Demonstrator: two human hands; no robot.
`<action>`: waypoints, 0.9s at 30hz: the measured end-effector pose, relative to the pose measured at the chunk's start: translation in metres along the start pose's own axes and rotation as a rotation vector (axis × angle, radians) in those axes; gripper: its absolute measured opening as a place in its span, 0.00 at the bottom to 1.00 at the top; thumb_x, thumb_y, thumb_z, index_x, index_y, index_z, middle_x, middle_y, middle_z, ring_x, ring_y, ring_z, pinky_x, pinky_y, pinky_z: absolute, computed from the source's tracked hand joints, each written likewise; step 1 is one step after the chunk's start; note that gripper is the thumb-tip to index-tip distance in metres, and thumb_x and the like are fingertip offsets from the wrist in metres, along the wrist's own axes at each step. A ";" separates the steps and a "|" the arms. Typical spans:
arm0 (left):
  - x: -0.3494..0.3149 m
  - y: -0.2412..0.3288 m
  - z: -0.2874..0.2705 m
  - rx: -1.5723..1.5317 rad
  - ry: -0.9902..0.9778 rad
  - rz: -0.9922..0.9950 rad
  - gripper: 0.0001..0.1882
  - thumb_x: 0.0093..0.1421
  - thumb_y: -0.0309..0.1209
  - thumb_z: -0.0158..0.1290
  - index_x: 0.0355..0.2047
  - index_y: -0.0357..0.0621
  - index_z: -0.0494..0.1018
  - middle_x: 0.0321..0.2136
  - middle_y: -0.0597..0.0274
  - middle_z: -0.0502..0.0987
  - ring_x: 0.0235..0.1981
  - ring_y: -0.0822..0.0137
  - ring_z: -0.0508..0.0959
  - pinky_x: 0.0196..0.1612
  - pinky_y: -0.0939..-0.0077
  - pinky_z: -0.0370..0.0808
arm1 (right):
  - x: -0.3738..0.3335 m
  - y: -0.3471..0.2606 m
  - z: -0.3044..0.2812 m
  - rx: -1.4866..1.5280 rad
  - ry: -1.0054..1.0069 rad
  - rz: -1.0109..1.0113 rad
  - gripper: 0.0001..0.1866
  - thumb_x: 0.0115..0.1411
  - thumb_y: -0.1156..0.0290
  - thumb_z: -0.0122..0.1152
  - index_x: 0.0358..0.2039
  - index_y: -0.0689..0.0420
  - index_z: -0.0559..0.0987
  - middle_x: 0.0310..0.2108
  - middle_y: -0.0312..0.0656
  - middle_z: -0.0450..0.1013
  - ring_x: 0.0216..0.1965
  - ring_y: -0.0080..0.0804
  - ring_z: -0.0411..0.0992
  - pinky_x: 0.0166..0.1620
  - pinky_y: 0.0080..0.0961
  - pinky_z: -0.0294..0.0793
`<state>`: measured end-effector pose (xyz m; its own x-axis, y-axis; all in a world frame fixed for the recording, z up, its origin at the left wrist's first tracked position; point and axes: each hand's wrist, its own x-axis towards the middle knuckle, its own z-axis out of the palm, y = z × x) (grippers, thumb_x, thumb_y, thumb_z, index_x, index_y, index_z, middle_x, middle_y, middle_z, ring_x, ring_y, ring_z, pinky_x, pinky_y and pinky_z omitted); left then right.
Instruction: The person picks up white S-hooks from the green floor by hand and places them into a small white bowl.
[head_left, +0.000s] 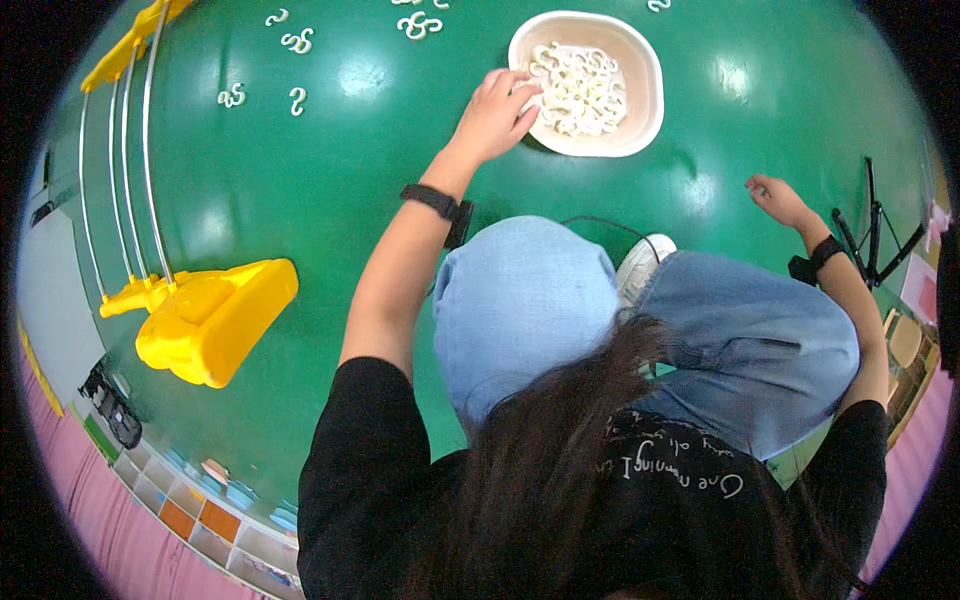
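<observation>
A cream-coloured oval basin (645, 110) sits on the green floor ahead of me, holding a heap of white S-shaped hooks (580, 90). Over the basin's left rim reaches my left hand (500, 112), fingers apart and slightly bent. Its fingertips are close to the nearest hooks, and no hook is clearly gripped. My right hand (782, 202) hangs off to the right, away from the basin, with loosely curved fingers and nothing visible in them. More S-hooks lie on the floor to the left, among them a pair (298, 41) and a single one (298, 101).
A yellow stool-like piece with metal rods (220, 320) lies at the left. At the right stands a black tripod (875, 235). My bent knees (530, 290) and a white shoe (645, 265) are close to the basin, with a dark cable (610, 222) nearby. Shelves (215, 535) line the lower left.
</observation>
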<state>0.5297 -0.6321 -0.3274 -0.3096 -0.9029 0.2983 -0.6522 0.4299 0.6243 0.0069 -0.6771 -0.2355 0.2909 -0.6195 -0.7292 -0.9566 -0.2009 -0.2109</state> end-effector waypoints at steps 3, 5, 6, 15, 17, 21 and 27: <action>-0.020 -0.003 -0.027 0.097 -0.014 -0.062 0.14 0.59 0.33 0.52 0.45 0.47 0.72 0.47 0.53 0.70 0.52 0.49 0.67 0.55 0.57 0.66 | 0.044 -0.013 -0.010 0.116 0.037 -0.079 0.16 0.57 0.66 0.53 0.44 0.60 0.75 0.38 0.50 0.76 0.41 0.46 0.74 0.44 0.36 0.73; -0.034 -0.005 -0.049 0.150 -0.028 -0.094 0.13 0.60 0.33 0.51 0.44 0.46 0.72 0.47 0.53 0.70 0.52 0.49 0.67 0.55 0.57 0.66 | 0.079 -0.026 -0.022 0.028 0.090 -0.147 0.17 0.58 0.64 0.54 0.45 0.59 0.75 0.40 0.52 0.75 0.43 0.47 0.74 0.47 0.37 0.73; -0.044 -0.008 -0.061 0.182 -0.055 -0.143 0.12 0.60 0.33 0.51 0.44 0.46 0.72 0.46 0.53 0.70 0.52 0.49 0.67 0.55 0.57 0.66 | 0.096 -0.040 -0.028 -0.020 0.112 -0.179 0.17 0.58 0.63 0.54 0.45 0.58 0.75 0.41 0.52 0.75 0.44 0.47 0.74 0.48 0.38 0.72; -0.145 -0.024 -0.170 0.402 -0.108 -0.495 0.07 0.59 0.31 0.52 0.36 0.45 0.76 0.41 0.54 0.73 0.48 0.51 0.68 0.53 0.61 0.67 | 0.186 -0.138 0.001 0.535 0.226 0.020 0.37 0.56 0.55 0.58 0.60 0.64 0.59 0.36 0.53 0.76 0.32 0.42 0.78 0.30 0.36 0.79; -0.137 -0.022 -0.189 0.430 -0.165 -0.591 0.07 0.58 0.31 0.52 0.36 0.46 0.76 0.41 0.54 0.73 0.49 0.51 0.68 0.54 0.62 0.67 | 0.193 -0.134 0.019 0.782 0.144 -0.026 0.34 0.56 0.57 0.57 0.58 0.64 0.62 0.35 0.51 0.76 0.29 0.39 0.78 0.26 0.34 0.78; -0.091 -0.028 -0.222 0.573 -0.371 -0.641 0.10 0.58 0.34 0.52 0.39 0.48 0.76 0.43 0.54 0.72 0.51 0.51 0.67 0.55 0.61 0.66 | 0.195 -0.130 0.040 1.153 0.086 -0.052 0.23 0.56 0.65 0.54 0.51 0.63 0.70 0.33 0.47 0.77 0.23 0.36 0.77 0.21 0.30 0.78; 0.049 -0.047 -0.255 0.779 -0.632 -0.532 0.14 0.58 0.37 0.50 0.44 0.49 0.74 0.44 0.51 0.73 0.51 0.48 0.67 0.55 0.57 0.67 | 0.180 -0.078 0.054 1.287 0.220 -0.047 0.20 0.57 0.68 0.54 0.50 0.61 0.71 0.33 0.46 0.77 0.23 0.34 0.77 0.21 0.30 0.77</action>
<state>0.7216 -0.6958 -0.1579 -0.0140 -0.9045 -0.4263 -0.9898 0.0730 -0.1224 0.1327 -0.7318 -0.3853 0.2039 -0.7666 -0.6089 -0.2391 0.5642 -0.7903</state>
